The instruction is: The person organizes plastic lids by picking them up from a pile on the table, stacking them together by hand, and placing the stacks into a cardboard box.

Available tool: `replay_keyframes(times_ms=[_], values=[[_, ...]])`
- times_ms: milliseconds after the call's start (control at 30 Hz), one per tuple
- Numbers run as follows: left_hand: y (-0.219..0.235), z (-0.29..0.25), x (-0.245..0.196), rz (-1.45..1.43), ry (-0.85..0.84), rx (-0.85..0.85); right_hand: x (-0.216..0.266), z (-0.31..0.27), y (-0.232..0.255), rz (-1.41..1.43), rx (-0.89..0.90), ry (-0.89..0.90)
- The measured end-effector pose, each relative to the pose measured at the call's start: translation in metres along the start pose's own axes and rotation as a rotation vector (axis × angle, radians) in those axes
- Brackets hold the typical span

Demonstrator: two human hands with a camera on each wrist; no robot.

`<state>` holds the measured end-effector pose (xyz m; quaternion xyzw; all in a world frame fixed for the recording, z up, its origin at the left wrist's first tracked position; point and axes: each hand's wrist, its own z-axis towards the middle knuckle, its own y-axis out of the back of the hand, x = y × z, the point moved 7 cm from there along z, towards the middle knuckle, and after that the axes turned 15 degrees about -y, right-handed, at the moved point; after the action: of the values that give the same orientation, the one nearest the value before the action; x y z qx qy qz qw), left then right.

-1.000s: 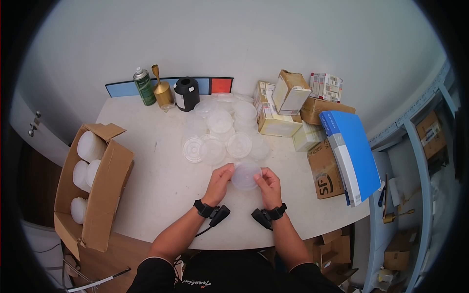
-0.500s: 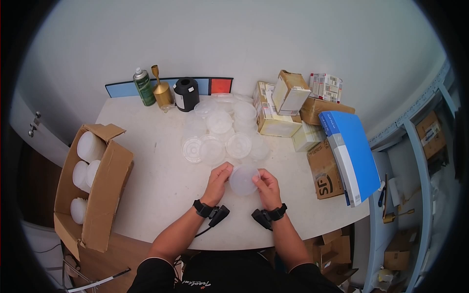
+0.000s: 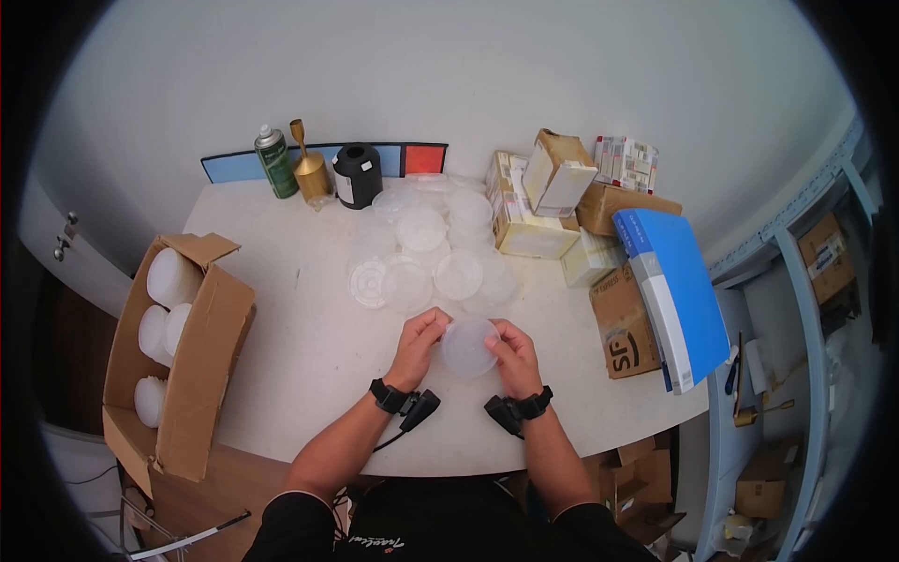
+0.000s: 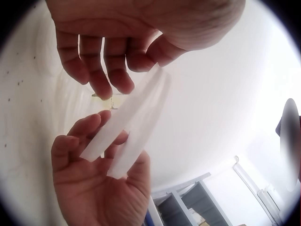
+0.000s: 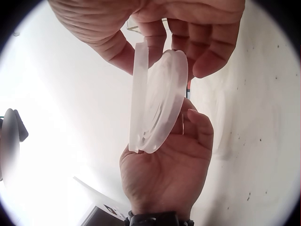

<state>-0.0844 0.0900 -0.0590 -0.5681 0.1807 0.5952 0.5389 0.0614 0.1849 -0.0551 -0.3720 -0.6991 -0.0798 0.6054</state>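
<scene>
My left hand (image 3: 418,347) and right hand (image 3: 515,360) hold two translucent round plastic lids (image 3: 468,349) between them, above the near middle of the table. Seen in the left wrist view, the lids stand edge-on: one lid (image 4: 120,115) and the other lid (image 4: 143,129) meet under my left thumb and forefinger and spread apart at the far end. The right wrist view has the same wedge, its gap widest by my right thumb and fingers. My left hand's other fingers hang loosely curled. Several similar lids lie in an overlapping pile (image 3: 426,234) just beyond.
At the left, a cardboard box (image 3: 220,347) contains white round containers (image 3: 174,278). A spray can (image 3: 274,163), a gold holder (image 3: 311,178) and a black canister (image 3: 358,176) stand at the back. Small boxes (image 3: 538,225) and a blue binder (image 3: 676,290) occupy the right.
The held lids have tilted and come slightly toward my body, away from the pile. My right hand has shifted a little; my left pinch stays nearly in place.
</scene>
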Motion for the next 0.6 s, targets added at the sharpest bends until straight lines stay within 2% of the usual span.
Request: replay_keyframes(times_ms=[600], values=[[0.0020,-0.0011,0.0039,-0.013,-0.005,-0.010,-0.0028,-0.0002,-0.0006,-0.025,0.020,-0.013]])
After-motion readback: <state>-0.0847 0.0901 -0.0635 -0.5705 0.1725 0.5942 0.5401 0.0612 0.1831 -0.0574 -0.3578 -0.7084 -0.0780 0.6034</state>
